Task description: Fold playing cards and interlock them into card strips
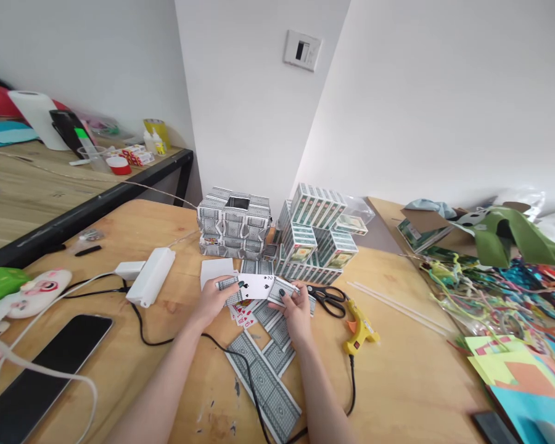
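My left hand (213, 302) pinches the left end of a playing card (258, 287), a two of spades whose white face shows. My right hand (298, 311) grips the right end, where the grey patterned back is visible. Both ends look folded over, though I cannot tell whether it is one card or joined ones. Beneath my hands lie loose face-up cards (244, 317) and patterned strips of cards (268, 385). Behind stands a hollow block built of folded cards (234, 222). To its right, card boxes (317, 206) are stacked in steps.
Black scissors (330, 301) and a yellow glue gun (359, 330) lie right of my hands, its cord crossing the table. A white power strip (152, 277) and a phone (46, 376) are at left. Coloured paper (522, 370) and tangled craft bits (472, 296) cover the right side.
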Tool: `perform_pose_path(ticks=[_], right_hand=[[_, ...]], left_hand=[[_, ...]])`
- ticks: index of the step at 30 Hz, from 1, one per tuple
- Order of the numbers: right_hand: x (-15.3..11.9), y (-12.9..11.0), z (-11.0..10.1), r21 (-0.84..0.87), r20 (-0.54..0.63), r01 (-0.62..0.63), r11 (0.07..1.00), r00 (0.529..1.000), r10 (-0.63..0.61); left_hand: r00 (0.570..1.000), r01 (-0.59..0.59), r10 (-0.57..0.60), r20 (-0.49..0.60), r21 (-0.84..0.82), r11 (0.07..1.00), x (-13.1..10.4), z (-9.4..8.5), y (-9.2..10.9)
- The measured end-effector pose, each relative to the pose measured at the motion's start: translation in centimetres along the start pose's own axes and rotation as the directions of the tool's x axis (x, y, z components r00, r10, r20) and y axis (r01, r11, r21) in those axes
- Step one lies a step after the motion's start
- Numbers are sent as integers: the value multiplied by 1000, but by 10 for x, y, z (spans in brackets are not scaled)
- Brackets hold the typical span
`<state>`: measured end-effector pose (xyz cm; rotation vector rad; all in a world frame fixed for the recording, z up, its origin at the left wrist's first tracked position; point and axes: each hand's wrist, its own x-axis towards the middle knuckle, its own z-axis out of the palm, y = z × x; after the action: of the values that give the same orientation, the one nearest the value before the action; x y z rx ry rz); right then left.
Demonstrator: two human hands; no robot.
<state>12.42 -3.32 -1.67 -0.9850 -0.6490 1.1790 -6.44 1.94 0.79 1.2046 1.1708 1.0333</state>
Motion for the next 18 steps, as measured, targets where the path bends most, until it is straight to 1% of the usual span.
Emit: perform_pose_path(ticks=[4,9,13,15,18], right_hand=[[1,0,-3,12,-15,-3,1000,1000,3],[1,0,-2,-5,11,1,1000,1000,-1],[1,0,-1,-4,5,8,1000,1000,-8],[1,0,-1,-6,19,-3,1000,1000,3],[0,0,0,-7,47,-17,1000,999,17]], left_hand=[[1000,19,-19,-6,-53,998,1,-3,-1],[1000,-26,26,-9,-4,1000,1,-3,-5],[997,2,-4,-72,-26,1000,1,-9,-6],[995,22,-24,-98,-30,999,0,-11,-6],[997,2,-2,-78,-1,1000,-3,-9,-6]])
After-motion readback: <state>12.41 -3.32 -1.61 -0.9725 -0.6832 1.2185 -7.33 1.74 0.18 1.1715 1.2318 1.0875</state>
